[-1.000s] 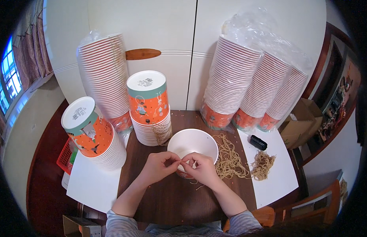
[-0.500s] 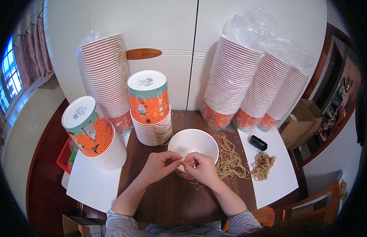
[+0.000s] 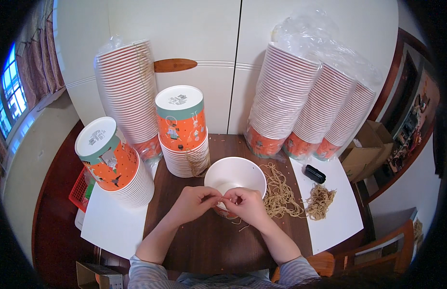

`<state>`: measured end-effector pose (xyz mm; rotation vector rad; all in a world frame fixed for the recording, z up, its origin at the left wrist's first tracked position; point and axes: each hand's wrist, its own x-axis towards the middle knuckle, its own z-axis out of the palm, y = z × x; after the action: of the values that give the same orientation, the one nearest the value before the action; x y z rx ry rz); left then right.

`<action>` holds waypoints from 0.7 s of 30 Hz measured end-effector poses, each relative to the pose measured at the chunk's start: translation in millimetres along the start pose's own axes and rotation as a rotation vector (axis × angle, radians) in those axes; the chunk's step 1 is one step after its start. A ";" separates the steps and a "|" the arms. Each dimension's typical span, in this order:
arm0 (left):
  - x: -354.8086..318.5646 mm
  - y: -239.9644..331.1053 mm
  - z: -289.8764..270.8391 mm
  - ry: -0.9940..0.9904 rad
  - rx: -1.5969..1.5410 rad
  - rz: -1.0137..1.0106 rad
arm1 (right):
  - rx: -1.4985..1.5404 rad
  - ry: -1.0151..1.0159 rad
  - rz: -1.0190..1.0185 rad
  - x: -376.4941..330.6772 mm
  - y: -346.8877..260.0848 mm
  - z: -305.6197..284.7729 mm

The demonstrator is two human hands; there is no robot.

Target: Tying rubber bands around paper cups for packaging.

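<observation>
Dark wood bench [image 3: 204, 241], white sheets [image 3: 112, 226] laid either side. Both hands meet at near rim of open white paper bowl [image 3: 235, 176], bench centre. Left hand [image 3: 194, 202] and right hand [image 3: 247, 204]: fingers pinch thin tan string [image 3: 222, 199] between them. Loose string pile [image 3: 281, 195] just right of bowl, smaller wad [image 3: 321, 201] on right sheet near black clip [image 3: 315, 174]. Bowl stacks [image 3: 300, 111] lean on white wall behind. Window far left.

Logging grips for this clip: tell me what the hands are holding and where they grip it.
Both hands, left hand and right hand, pinch a thin tan string between their fingers, just in front of the open white paper bowl. Which part of the string cannot be told.
</observation>
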<state>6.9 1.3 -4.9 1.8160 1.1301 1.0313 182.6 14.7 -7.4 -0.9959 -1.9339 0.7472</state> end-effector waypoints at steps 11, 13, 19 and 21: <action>-0.1 0.3 3.4 0.015 -0.051 -0.001 | 0.008 0.005 0.006 0.2 -1.4 0.6; 0.0 0.0 3.2 0.001 -0.087 0.000 | 0.012 0.003 0.002 0.2 -0.8 0.4; 0.2 1.1 1.5 -0.005 -0.165 -0.015 | 0.019 -0.008 -0.012 0.9 -1.7 -0.8; 0.8 -1.2 1.8 0.009 -0.229 -0.018 | 0.053 0.013 -0.043 1.1 1.2 0.4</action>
<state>8.4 2.1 -6.6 1.6189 0.9882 1.1112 182.2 16.2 -8.1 -0.9220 -1.9088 0.7613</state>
